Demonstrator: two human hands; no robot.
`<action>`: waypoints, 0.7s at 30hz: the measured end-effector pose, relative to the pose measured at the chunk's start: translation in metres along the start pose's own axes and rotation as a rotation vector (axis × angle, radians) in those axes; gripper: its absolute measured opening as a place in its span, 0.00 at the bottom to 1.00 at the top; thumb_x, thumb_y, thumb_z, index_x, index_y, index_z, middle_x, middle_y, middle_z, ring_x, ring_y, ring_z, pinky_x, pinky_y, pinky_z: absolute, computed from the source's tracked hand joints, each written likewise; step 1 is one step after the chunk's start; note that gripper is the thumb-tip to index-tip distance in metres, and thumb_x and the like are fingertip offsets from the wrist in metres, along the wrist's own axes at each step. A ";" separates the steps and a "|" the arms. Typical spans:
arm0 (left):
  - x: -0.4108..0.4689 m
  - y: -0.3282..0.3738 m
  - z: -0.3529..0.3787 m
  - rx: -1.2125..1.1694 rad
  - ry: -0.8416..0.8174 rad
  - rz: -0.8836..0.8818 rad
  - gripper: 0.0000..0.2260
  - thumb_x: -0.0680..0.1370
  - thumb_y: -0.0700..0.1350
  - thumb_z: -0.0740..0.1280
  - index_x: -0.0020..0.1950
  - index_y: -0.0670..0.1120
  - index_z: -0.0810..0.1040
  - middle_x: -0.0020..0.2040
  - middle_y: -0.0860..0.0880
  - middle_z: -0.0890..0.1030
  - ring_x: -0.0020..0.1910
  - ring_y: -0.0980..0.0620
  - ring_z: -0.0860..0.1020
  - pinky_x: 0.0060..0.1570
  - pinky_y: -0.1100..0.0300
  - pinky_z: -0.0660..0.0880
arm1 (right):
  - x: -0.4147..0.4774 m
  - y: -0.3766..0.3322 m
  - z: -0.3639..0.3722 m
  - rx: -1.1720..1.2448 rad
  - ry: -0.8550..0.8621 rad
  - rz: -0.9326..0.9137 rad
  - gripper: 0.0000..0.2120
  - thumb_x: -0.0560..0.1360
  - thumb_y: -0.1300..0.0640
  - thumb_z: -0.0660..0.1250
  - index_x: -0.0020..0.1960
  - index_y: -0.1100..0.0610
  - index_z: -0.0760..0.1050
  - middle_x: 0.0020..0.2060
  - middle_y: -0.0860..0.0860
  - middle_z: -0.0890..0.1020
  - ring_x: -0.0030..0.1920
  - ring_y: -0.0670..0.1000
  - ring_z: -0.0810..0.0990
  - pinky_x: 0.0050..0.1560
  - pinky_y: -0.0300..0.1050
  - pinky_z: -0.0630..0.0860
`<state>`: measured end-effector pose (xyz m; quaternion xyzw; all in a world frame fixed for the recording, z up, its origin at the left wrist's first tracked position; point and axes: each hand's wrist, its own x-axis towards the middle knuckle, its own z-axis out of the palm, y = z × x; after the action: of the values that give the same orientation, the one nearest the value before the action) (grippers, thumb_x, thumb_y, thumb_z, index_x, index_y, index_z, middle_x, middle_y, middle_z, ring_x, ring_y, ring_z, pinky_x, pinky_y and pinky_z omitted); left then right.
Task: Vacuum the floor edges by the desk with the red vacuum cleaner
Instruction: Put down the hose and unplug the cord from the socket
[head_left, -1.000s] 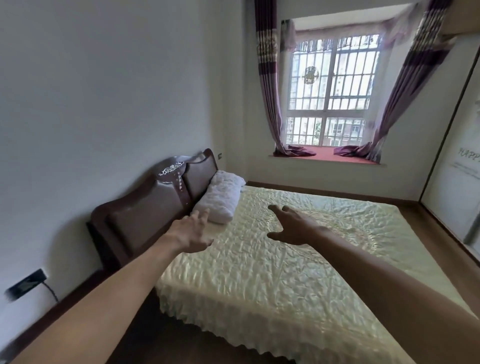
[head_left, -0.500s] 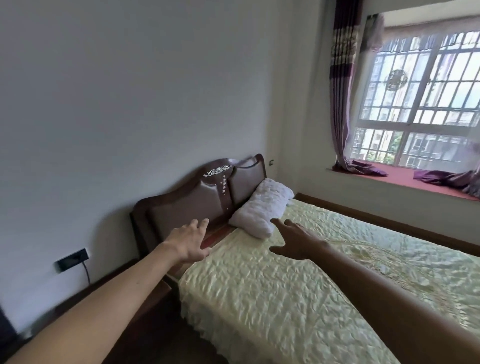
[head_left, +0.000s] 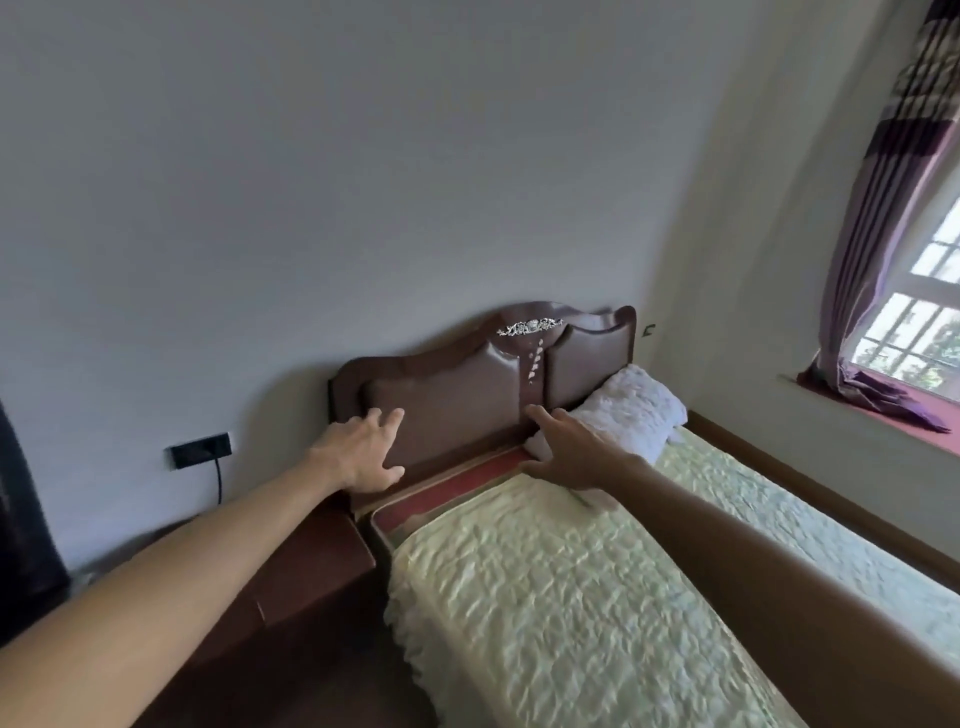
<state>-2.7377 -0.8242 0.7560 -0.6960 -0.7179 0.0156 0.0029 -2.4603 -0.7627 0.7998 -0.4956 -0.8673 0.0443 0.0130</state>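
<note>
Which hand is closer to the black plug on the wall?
The left hand. It is open and empty, on the same side as the black wall socket with a cord. The right hand, also empty, hangs over the pale yellow quilted bedspread, farther from it. No vacuum shows yet.

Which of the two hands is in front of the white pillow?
The right hand. It reaches out just left of the white pillow, overlapping its lower corner. The left hand is farther left, over the brown headboard.
</note>
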 end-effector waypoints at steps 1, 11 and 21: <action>0.007 -0.009 0.001 0.001 0.001 -0.022 0.39 0.76 0.62 0.63 0.80 0.47 0.49 0.72 0.42 0.66 0.66 0.41 0.74 0.61 0.47 0.74 | 0.017 -0.003 0.002 -0.003 -0.009 -0.018 0.40 0.73 0.40 0.70 0.77 0.52 0.56 0.60 0.60 0.74 0.61 0.64 0.76 0.60 0.56 0.74; 0.023 -0.114 -0.003 0.014 -0.047 -0.220 0.38 0.77 0.61 0.61 0.80 0.47 0.49 0.74 0.42 0.64 0.68 0.40 0.71 0.60 0.46 0.73 | 0.152 -0.063 0.016 0.008 -0.026 -0.206 0.40 0.74 0.40 0.69 0.78 0.49 0.54 0.69 0.58 0.71 0.68 0.62 0.72 0.64 0.57 0.72; -0.007 -0.212 0.031 -0.019 -0.135 -0.493 0.37 0.78 0.58 0.61 0.79 0.45 0.48 0.70 0.41 0.66 0.64 0.39 0.72 0.58 0.46 0.72 | 0.271 -0.167 0.048 0.028 -0.108 -0.482 0.40 0.74 0.39 0.67 0.78 0.49 0.53 0.68 0.58 0.70 0.67 0.62 0.72 0.63 0.59 0.73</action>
<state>-2.9504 -0.8386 0.7305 -0.4974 -0.8645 0.0543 -0.0477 -2.7444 -0.6171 0.7610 -0.2712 -0.9592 0.0783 -0.0165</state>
